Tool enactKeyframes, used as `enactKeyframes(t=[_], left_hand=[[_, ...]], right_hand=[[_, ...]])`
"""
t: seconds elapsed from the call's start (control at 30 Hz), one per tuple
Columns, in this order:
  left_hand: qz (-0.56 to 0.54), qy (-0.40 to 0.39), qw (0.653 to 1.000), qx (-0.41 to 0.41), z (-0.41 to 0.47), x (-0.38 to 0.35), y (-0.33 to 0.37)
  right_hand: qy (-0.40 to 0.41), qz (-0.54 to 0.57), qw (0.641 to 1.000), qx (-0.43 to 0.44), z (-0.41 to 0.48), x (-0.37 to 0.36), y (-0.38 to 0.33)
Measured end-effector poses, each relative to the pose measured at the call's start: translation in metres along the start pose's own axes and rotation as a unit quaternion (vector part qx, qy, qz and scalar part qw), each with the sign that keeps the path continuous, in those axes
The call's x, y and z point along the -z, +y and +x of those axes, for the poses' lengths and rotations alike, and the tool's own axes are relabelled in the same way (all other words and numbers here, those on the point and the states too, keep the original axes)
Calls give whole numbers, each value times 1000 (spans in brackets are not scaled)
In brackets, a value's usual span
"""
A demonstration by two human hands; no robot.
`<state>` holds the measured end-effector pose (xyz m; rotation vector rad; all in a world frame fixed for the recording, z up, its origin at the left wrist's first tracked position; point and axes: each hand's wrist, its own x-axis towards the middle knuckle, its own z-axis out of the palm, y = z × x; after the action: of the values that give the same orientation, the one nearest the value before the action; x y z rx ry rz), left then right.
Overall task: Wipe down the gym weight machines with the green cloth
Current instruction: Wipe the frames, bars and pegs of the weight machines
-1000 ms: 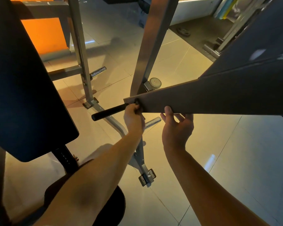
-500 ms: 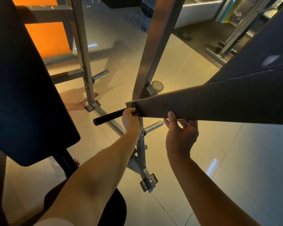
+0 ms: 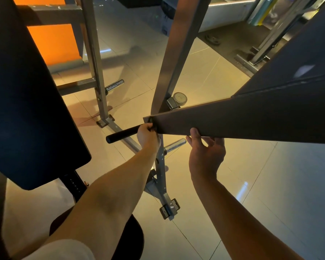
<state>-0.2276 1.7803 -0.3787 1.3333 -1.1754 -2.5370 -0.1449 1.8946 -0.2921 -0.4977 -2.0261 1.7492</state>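
Observation:
A long grey machine arm [image 3: 242,119] slants across the view from the upper right to the middle. From its tip a black handle [image 3: 121,135] sticks out to the left. My left hand [image 3: 147,136] grips that handle right at the arm's tip. Just to the right, my right hand [image 3: 206,156] sits under the arm's lower edge: the thumb lies against the near face and the fingers reach up beneath it, loosely spread. No green cloth shows in either hand or anywhere else in the view.
A dark back pad [image 3: 26,94] fills the left, with a round black seat [image 3: 129,239] below it. Grey frame uprights [image 3: 94,59] and a floor foot [image 3: 169,209] stand on the tiled floor. Chrome pegs [image 3: 174,144] stick out low. More equipment stands at the far right.
Both hands keep their places on the handle and under the arm. The arm and hands sit slightly lower in the view as the camera shifts.

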Motion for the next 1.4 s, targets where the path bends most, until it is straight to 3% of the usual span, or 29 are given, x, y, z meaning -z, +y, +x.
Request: enactKeyframes(t=[0.1, 0.27, 0.53, 0.73, 0.9, 1.1, 1.2, 1.3, 1.4], left_hand=[[-38, -14, 999, 28, -16, 5, -7], [97, -31, 993, -61, -9, -5, 3], [152, 25, 983, -104, -10, -3, 0], [195, -26, 974, -109, -59, 5, -4], [347, -159, 895, -232, -92, 25, 34], [390, -202, 839, -321, -151, 32, 89], [416, -271, 786, -368, -197, 29, 107], [437, -313, 731, -420, -237, 28, 124], [415, -351, 716, -438, -271, 29, 143]], right_hand=[[-4, -10, 1000, 2, -3, -1, -3], [-11, -7, 1000, -10, -1, -2, -2], [-10, -14, 1000, -10, 1, 1, 3], [3, -27, 999, -25, -4, -3, -6], [-5, -35, 996, -84, -10, 4, -31], [-91, -68, 974, -197, -34, 25, -78], [-181, -86, 966, -161, -49, 38, -105], [-213, -60, 968, -120, -60, 54, -137], [-221, -16, 970, -103, -67, 73, -165]])
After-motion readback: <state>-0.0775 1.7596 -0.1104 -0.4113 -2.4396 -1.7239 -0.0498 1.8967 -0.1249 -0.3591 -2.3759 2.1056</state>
